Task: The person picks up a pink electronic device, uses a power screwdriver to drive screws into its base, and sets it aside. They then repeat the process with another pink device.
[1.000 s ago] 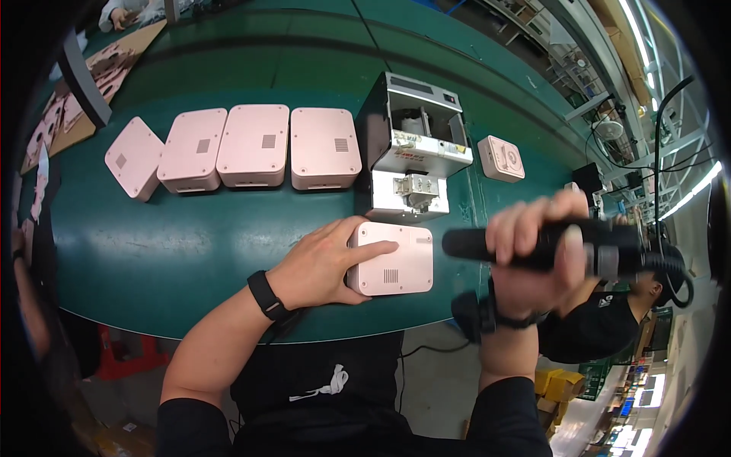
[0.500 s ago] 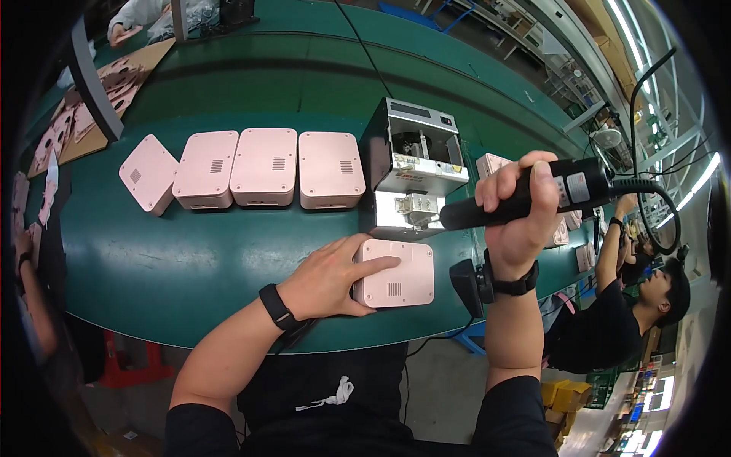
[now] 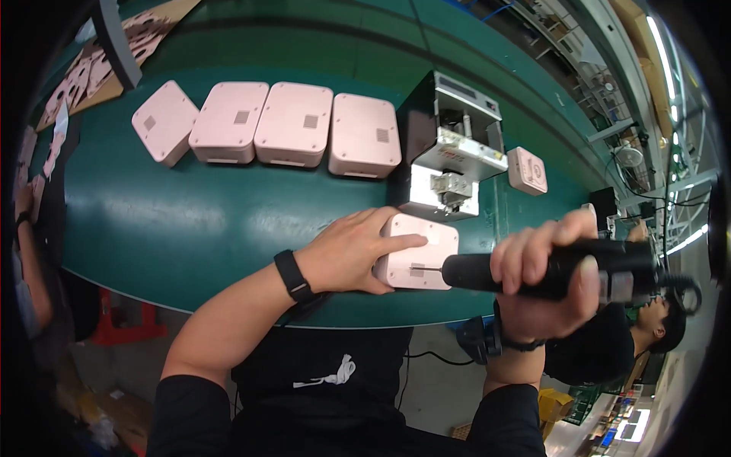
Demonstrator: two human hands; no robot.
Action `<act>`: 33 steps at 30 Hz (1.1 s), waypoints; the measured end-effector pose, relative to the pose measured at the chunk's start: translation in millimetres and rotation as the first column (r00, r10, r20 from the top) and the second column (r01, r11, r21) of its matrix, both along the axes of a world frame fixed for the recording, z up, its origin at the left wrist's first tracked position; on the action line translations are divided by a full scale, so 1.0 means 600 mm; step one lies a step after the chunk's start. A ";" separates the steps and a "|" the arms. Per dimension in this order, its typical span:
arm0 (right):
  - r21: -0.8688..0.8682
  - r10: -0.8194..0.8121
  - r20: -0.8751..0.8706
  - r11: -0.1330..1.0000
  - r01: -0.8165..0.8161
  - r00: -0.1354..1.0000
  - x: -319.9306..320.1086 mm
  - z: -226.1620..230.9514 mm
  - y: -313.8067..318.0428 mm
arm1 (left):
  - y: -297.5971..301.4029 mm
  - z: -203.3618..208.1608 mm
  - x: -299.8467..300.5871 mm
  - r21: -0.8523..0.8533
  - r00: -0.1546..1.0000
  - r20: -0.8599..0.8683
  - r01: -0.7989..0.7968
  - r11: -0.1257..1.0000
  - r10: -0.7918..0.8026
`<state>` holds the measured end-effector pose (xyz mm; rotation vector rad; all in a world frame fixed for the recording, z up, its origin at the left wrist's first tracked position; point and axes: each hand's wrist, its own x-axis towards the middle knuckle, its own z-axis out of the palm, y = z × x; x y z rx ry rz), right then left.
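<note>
My left hand grips a pale pink plastic box near the table's front edge. Its index finger lies across the top face, with the thumb at the near side. Wrapped in my right hand is a black electric screwdriver, tilted with its cable trailing to the right. The thin bit appears over the box's small grille; whether its tip touches cannot be told. Just beyond the box stands a screw feeder, black and silver, with a metal pick-up block at its front.
A row of pink boxes stands along the green table, left of the feeder. Another pink box sits to its right. Flat pink parts lie on cardboard at far left. A co-worker is at the right.
My right hand has brought the screwdriver from the feeder's pick-up block toward me, over the pink box. My left hand keeps its grip on the box. The whole view has shifted.
</note>
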<state>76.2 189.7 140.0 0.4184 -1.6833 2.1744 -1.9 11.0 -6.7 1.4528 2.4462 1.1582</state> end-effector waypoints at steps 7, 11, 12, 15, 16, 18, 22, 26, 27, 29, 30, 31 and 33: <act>0.043 0.011 0.115 0.999 -0.016 0.993 0.040 0.009 -0.030 | 0.004 -0.012 0.002 0.047 0.999 -0.040 -0.018 0.999 0.020; 0.040 0.030 0.150 0.999 -0.036 0.988 0.038 -0.004 -0.033 | 0.006 -0.011 0.007 0.062 0.999 -0.018 -0.025 0.998 0.026; 0.043 0.032 0.158 0.998 -0.039 0.987 0.039 -0.013 -0.038 | 0.006 -0.012 0.007 0.063 1.000 -0.005 -0.027 0.998 0.027; -0.006 0.055 0.107 0.999 -0.054 0.993 0.043 -0.045 -0.060 | 0.006 -0.020 0.006 0.096 0.999 -0.016 -0.035 0.995 0.037; 0.000 0.055 0.122 0.998 -0.056 0.991 0.039 -0.049 -0.059 | 0.006 -0.024 0.007 0.111 0.999 -0.023 -0.039 0.993 0.042; 0.123 0.174 0.011 0.977 -0.174 0.985 0.028 -0.056 -0.057 | 0.004 -0.027 0.010 0.104 0.999 -0.011 -0.046 0.994 0.048; 0.343 0.219 -0.035 0.919 -0.194 0.975 0.020 -0.048 -0.064 | 0.010 -0.029 0.007 0.103 0.999 -0.010 -0.034 0.994 0.035; 0.369 0.214 -0.048 0.911 -0.182 0.976 0.012 -0.052 -0.068 | 0.009 -0.031 0.006 0.111 1.000 -0.004 -0.030 0.993 0.031; 0.342 0.216 -0.055 0.921 -0.185 0.975 0.010 -0.056 -0.070 | 0.005 -0.032 0.007 0.099 0.999 -0.006 -0.034 0.995 0.035; 0.349 0.243 -0.062 0.914 -0.207 0.968 0.006 -0.061 -0.071 | -0.003 -0.033 0.007 0.086 0.999 -0.009 -0.048 0.995 0.049; 0.359 0.252 -0.068 0.909 -0.212 0.965 0.008 -0.058 -0.068 | -0.001 -0.031 0.008 0.092 0.999 -0.013 -0.042 0.995 0.043; 0.367 0.261 -0.075 0.904 -0.217 0.962 0.010 -0.056 -0.067 | 0.000 -0.029 0.009 0.096 0.999 -0.018 -0.036 0.995 0.038; 0.345 0.259 -0.077 0.913 -0.218 0.963 0.015 -0.055 -0.070 | 0.000 -0.025 0.011 0.098 0.999 -0.028 -0.030 0.995 0.032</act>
